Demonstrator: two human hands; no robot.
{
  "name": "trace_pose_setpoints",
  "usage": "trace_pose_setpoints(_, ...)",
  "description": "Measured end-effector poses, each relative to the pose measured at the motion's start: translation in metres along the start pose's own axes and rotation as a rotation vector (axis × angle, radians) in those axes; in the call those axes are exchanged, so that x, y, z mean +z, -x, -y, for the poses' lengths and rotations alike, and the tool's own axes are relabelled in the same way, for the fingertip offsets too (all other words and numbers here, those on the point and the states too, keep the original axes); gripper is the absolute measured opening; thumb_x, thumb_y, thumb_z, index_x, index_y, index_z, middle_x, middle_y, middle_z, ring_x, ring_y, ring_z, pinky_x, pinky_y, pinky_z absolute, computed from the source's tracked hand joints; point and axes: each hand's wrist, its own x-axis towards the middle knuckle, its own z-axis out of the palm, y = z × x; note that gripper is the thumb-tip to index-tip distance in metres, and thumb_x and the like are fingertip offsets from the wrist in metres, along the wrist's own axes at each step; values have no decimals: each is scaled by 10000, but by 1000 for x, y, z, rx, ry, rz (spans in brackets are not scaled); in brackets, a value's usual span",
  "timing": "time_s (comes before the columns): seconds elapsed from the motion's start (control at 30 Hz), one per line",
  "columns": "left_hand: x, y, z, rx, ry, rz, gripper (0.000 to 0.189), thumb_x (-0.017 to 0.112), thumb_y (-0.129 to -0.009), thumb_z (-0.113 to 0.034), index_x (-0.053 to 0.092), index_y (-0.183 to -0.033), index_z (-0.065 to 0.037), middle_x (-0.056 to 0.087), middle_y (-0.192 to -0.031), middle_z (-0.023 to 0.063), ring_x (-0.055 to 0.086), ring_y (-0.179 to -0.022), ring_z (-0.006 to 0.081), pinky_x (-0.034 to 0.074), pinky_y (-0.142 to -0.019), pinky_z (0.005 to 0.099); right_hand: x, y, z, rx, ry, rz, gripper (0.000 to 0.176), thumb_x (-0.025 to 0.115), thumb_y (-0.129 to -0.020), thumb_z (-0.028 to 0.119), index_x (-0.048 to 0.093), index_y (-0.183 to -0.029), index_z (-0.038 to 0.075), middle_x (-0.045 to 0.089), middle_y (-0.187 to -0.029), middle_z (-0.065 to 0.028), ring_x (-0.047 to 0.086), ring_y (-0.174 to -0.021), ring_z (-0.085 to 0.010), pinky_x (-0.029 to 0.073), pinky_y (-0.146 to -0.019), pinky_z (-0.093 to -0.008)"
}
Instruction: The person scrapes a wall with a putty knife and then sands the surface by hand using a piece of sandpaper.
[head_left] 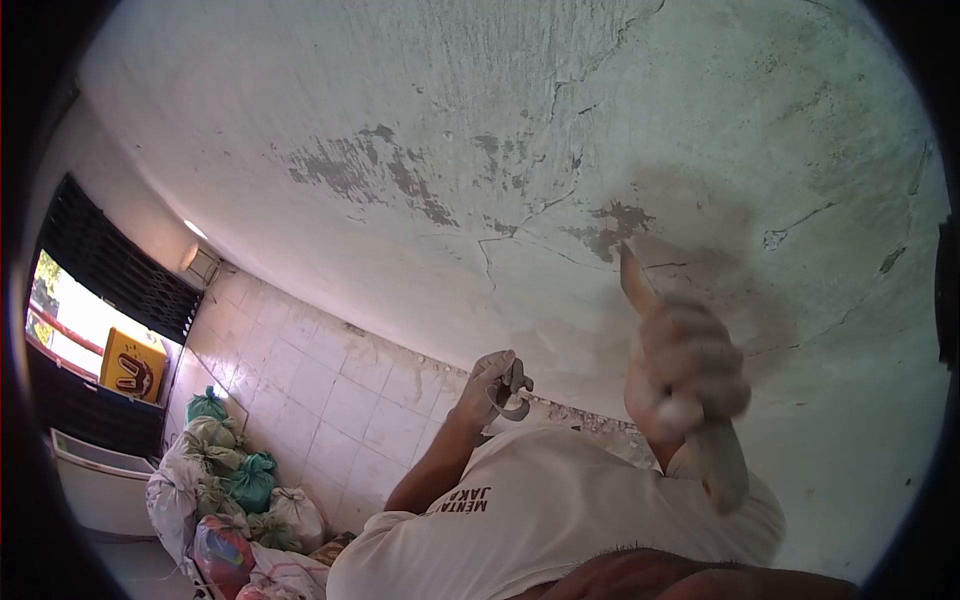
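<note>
My right hand (690,375) is wrapped round the light wooden handle of a knife (635,280), slightly blurred by motion. The handle's butt sticks out below my fist, and the narrow blade points up at the wall. The blade tip is right at a grey bare patch (620,222) in the pale, cracked plaster wall (420,90). Lower and to the left, my left hand (488,388) is closed in front of my shirt, with a curled grey strip (516,408) in its fingers. I cannot tell what kind of strip it is.
Several tied sacks (255,480) are heaped on the left, beside a tiled floor (340,400). Past them is an opening with a dark folding grille (120,260) and a yellow box (133,365). Crumbled debris (590,415) lines the foot of the wall.
</note>
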Motion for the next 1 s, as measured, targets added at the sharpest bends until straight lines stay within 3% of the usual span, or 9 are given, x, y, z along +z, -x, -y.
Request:
trace_pose_setpoints(0.07,-2,-2,0,6,26,27,422,535,-980,-326,466,-626,-106,496,-562,41,510,-555,160,489,-714,333,2,4,3,-142,-99,-55,327,548,-965,241,350,-751,93,405,-531,4,379,-440,-144,345,-429,-314)
trace_pose_setpoints(0.17,10,-4,-2,-22,26,-8,426,529,-983,-323,458,-623,-109,496,-561,42,506,-548,158,490,-700,331,-2,-2,-14,42,58,54,324,531,-975,238,347,-749,96,370,-524,7,348,-439,-137,330,-429,-304)
trace_pose_setpoints(0.27,9,-3,-5,-41,16,-25,427,526,-986,-322,452,-623,-110,498,-563,43,517,-554,169,492,-682,332,-5,0,-4,14,-63,8,351,662,-908,172,380,-719,84,489,-623,-15,438,-488,-176,375,-449,-323)
trace_pose_setpoints(0.37,-2,-7,-1,-20,42,4,428,526,-986,-324,446,-625,-108,501,-566,44,551,-583,188,490,-657,330,1,6,-2,-148,-90,-132,331,639,-929,208,408,-727,83,496,-630,-18,433,-475,-181,392,-447,-334)
trace_pose_setpoints(0.47,5,-5,-7,-40,33,2,428,529,-985,-328,445,-630,-104,496,-565,43,570,-600,200,483,-633,324,-3,5,-22,150,-134,-59,340,624,-937,247,412,-726,86,479,-610,-19,426,-462,-176,420,-452,-344)
trace_pose_setpoints(0.67,-2,-9,-3,-47,53,-7,423,531,-984,-332,448,-642,-99,493,-570,43,568,-596,203,473,-618,312,6,3,2,-127,-27,-203,321,629,-935,212,415,-741,71,445,-595,-22,413,-467,-184,388,-439,-344)
trace_pose_setpoints(0.77,-1,-8,-3,-72,65,5,422,525,-988,-324,448,-640,-99,494,-570,44,573,-600,203,473,-617,310,-1,-2,-19,131,-33,74,221,504,-948,193,393,-780,102,439,-539,-15,398,-457,-148,367,-456,-314)
trace_pose_setpoints(0.9,-4,-12,-2,-42,41,-13,421,523,-988,-319,448,-637,-98,488,-567,44,559,-586,195,479,-632,319,9,1,5,-182,20,-105,222,528,-939,172,394,-781,92,433,-543,3,382,-427,-141,349,-419,-314)
trace_pose_setpoints(1.0,0,-8,-2,-71,53,-25,419,523,-988,-315,449,-636,-99,486,-569,46,553,-578,192,483,-645,329,2,-4,-13,-124,26,45,233,510,-950,205,402,-783,83,440,-564,-4,382,-422,-140,344,-401,-306)
